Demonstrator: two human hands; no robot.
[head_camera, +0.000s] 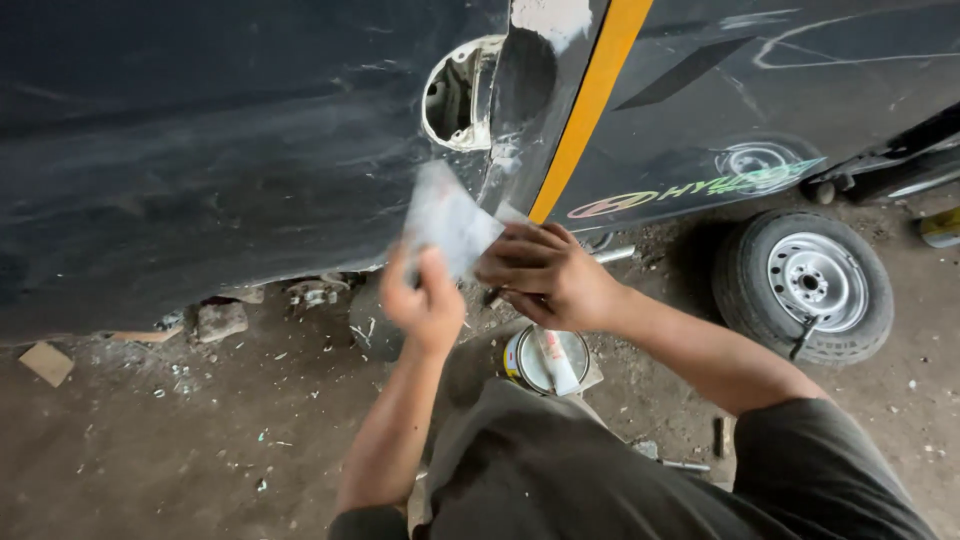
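Observation:
My left hand (425, 300) and my right hand (548, 275) both grip a pale grey sheet (448, 222), blurred with motion, held up in front of a black car body panel (220, 150). The left hand pinches its lower edge, the right holds its right corner. Just above the sheet is an open door-handle recess (458, 95) and a yellow stripe (590, 100) running down the panel. Below my hands an open round tin (545, 360) stands on the ground with a tube lying across it.
A loose wheel (808, 285) lies flat on the dirt floor at right. Stones (220, 320) and a wood scrap (46, 362) sit under the car's edge at left. Small tools (685, 465) lie by my right leg.

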